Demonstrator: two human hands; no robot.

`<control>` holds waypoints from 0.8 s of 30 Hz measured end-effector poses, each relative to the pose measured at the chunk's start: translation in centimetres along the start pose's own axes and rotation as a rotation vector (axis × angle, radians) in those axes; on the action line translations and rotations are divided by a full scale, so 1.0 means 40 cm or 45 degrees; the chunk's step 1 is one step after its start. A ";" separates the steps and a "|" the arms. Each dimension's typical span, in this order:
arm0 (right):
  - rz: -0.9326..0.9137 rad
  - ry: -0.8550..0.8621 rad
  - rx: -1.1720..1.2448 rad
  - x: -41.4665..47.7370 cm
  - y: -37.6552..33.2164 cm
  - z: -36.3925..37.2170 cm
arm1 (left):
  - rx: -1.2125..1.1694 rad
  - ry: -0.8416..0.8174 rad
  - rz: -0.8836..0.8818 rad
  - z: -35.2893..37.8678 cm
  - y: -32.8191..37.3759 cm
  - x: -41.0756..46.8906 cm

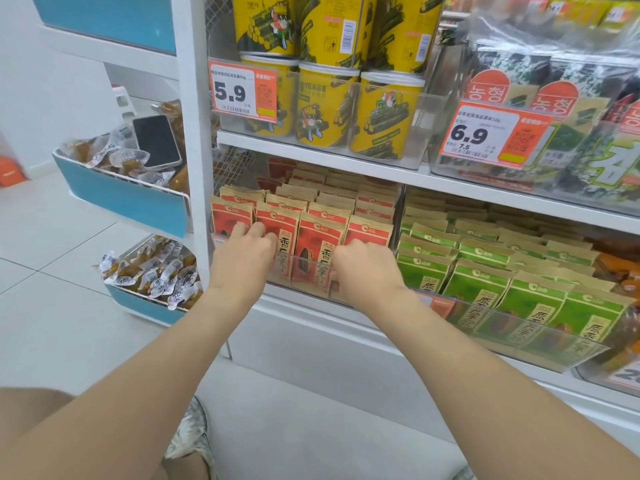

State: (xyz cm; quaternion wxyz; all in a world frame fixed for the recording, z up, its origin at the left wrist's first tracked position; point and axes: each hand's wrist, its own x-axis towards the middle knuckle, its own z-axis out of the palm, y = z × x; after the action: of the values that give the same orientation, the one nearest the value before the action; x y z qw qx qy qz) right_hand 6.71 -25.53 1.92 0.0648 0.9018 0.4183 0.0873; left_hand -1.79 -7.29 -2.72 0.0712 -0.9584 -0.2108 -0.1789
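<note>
Left hand [244, 254]: fingers bent over the tops of the front-row red seed packets [311, 244], near the left end of the row, gripping them; the thumb is hidden under the palm
Right hand [363, 265]: knuckles up and fingers curled tight at the right end of the same row; the fingertips are hidden behind the hand, so I cannot tell whether they hold a packet, the tray lip or nothing
Red seed packets: standing upright in several rows, one behind another, on the lower shelf, at its left end
Clear tray [298, 270]: a see-through front wall runs across the bottom of the front row, and both hands sit at its upper edge
Forearms: bare, reaching in from the lower left and lower right, well apart at the elbows and closer at the wrists
Green seed packets [478, 282]: just beside the red ones on the right, also upright in rows behind a clear front
Shelf above: yellow canisters [325, 105] stacked two high, with a 5.9 price tag [242, 90] in front; to their right are seaweed packs [571, 81] with a 6.9 price tag [491, 135]
White upright [194, 133]: the shelf post, just left of the red packets
Blue bins [121, 199]: two, one above the other, left of the post, each holding small wrapped snacks [114, 155]
Phone [156, 142]: dark screen up, lying on the snacks in the upper bin
Floor [52, 271]: pale tiles
</note>
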 end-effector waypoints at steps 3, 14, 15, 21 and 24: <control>0.009 -0.060 0.031 -0.010 -0.008 -0.019 | -0.098 0.006 -0.058 0.007 0.006 -0.011; 0.092 0.147 0.108 0.027 -0.093 -0.049 | -0.120 -0.126 0.168 -0.085 -0.114 0.058; 0.113 0.114 0.117 0.040 -0.087 -0.027 | -0.120 -0.258 0.219 -0.085 -0.122 0.074; 0.202 0.005 0.267 0.157 -0.001 0.053 | -0.410 -0.540 0.057 -0.085 -0.110 0.203; 0.250 -0.038 0.309 0.204 0.014 0.069 | -0.602 -0.436 -0.136 -0.049 -0.103 0.239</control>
State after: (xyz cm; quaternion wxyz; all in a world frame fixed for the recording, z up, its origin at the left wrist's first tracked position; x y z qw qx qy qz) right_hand 12.89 -19.76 0.17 -0.0472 0.9407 0.3347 0.0286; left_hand 3.92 -0.36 2.91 -0.2003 -0.9522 -0.2222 -0.0623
